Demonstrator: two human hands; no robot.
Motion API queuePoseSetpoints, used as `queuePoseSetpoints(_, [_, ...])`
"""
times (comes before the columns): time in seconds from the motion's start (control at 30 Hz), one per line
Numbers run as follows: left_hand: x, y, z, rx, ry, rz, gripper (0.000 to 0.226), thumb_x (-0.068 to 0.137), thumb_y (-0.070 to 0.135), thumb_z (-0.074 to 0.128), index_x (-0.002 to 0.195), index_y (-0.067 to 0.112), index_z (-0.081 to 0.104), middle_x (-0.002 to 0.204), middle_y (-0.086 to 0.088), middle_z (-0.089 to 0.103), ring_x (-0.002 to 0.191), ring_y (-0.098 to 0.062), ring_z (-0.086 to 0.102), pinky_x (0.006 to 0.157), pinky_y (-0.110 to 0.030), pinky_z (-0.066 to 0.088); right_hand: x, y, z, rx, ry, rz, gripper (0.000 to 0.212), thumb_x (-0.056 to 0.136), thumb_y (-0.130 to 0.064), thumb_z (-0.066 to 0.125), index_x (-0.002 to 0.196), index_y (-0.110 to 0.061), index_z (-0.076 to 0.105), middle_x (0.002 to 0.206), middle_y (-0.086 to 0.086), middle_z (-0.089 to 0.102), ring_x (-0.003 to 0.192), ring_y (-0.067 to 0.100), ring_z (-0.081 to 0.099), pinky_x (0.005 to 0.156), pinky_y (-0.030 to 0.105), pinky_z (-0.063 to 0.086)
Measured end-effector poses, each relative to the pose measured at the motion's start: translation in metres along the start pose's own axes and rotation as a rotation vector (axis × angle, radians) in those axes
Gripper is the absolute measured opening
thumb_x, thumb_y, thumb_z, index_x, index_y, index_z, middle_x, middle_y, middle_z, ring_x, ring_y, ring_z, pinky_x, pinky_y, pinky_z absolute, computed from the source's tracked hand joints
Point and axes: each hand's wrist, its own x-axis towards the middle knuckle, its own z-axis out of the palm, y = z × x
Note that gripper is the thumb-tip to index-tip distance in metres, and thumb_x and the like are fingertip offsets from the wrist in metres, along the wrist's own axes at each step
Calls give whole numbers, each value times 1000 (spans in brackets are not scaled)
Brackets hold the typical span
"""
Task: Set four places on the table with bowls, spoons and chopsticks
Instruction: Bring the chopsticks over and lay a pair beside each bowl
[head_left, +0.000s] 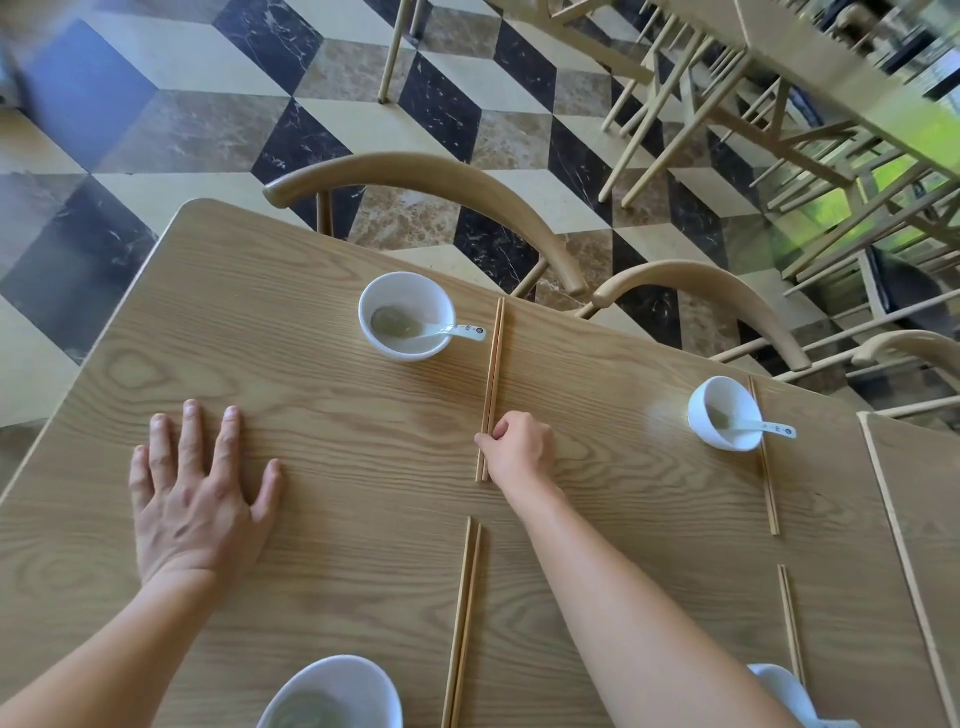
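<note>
Nearest you: the near-left bowl (337, 686) is white and cut off by the bottom edge. The near-right bowl (789, 691) shows only a sliver behind your right forearm.
Left hand: your left hand (192, 499) lies palm down on the table (311, 364), with its fingers straight and spread, gripping nothing.
Right hand: your right hand (519, 447) reaches forward with curled fingers. Thumb and fingertips pinch the near end of the far-left chopsticks (494, 374), which lie on the wood.
Edges: the table's rounded far-left corner is beyond your left hand. A second table (924, 493) butts against the right side. Two chairs (431, 176) stand tucked along the far edge.
Open room: bare wood lies around your left hand, between the near-left bowl and the far-left bowl (405, 314).
Far places: the far-left bowl holds a spoon (447, 330) with its handle over the rim, pointing at the held pair. The far-right bowl (724, 413) and its own spoon (763, 427) sit just beside the far-right chopsticks (766, 467).
Near places: the near-left chopsticks (464, 623) and near-right chopsticks (790, 623) lie straight, to the right of their bowls.
</note>
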Motion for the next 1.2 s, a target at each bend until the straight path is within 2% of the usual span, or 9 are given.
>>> queuePoseSetpoints(0.23, [-1, 2, -1, -2, 6, 2, 81, 85, 63, 33, 153, 19, 37, 164, -16, 24, 152, -36, 10, 123, -46, 3, 1, 1, 2, 12, 32, -1, 20, 80, -34, 74, 75, -16, 67, 75, 2, 66, 78, 23, 59, 66, 23, 38])
queuePoseSetpoints(0.57, [-1, 1, 0, -6, 18, 3, 80, 86, 62, 34, 153, 18, 37, 163, -17, 24, 152, -37, 10, 122, -46, 3, 3, 2, 6, 15, 48, 7, 25, 79, -36, 74, 73, -12, 68, 74, 4, 69, 71, 23, 57, 65, 23, 39])
queuePoseSetpoints(0.7, [-1, 1, -1, 2, 0, -1, 80, 86, 62, 32, 154, 20, 34, 165, -15, 22, 152, -36, 9, 122, -45, 2, -7, 6, -1, 109, 43, 40, 28, 77, -35, 75, 65, -15, 61, 61, -1, 60, 60, 17, 54, 54, 19, 41])
queuePoseSetpoints(0.77, [-1, 1, 0, 4, 3, -1, 79, 87, 63, 32, 154, 20, 34, 164, -15, 22, 152, -37, 10, 122, -45, 1, -20, 17, -2, 191, 6, 63, 24, 78, -30, 74, 66, -14, 61, 66, 4, 68, 68, 25, 65, 65, 28, 53])
queuePoseSetpoints(0.8, [0, 0, 0, 4, 2, -2, 79, 87, 63, 32, 154, 21, 34, 165, -15, 22, 152, -36, 9, 122, -44, 0, -31, 26, -2, 219, -16, 75, 21, 78, -29, 74, 67, -15, 63, 68, 6, 71, 70, 28, 68, 69, 36, 57])
queuePoseSetpoints(0.87, [-1, 0, 1, 5, -2, -6, 79, 87, 63, 33, 154, 22, 32, 165, -14, 21, 152, -35, 7, 122, -40, -3, -57, 45, 1, 204, -52, 86, 19, 78, -31, 74, 68, -18, 63, 67, 1, 71, 68, 26, 70, 70, 38, 58])
queuePoseSetpoints(0.93, [0, -1, 2, 5, -2, -4, 78, 87, 63, 34, 154, 22, 32, 165, -14, 21, 152, -35, 7, 121, -36, -9, -84, 61, 6, 171, -76, 86, 21, 77, -35, 75, 69, -20, 62, 63, -4, 68, 65, 20, 68, 67, 30, 55])
queuePoseSetpoints(1.0, [0, -2, 3, 9, -3, -2, 78, 87, 63, 34, 153, 22, 32, 164, -14, 21, 152, -35, 7, 120, -34, -12, -105, 72, 12, 108, -97, 74, 25, 75, -41, 75, 71, -23, 58, 60, -10, 62, 66, 13, 62, 62, 24, 44])
queuePoseSetpoints(1.2, [0, -2, 1, 13, -17, -3, 78, 88, 64, 34, 154, 23, 31, 165, -13, 21, 152, -34, 7, 118, -30, -17, -127, 75, 25, 77, -104, 3, 26, 77, -43, 72, 84, -24, 55, 71, -10, 56, 71, 9, 48, 62, 18, 30])
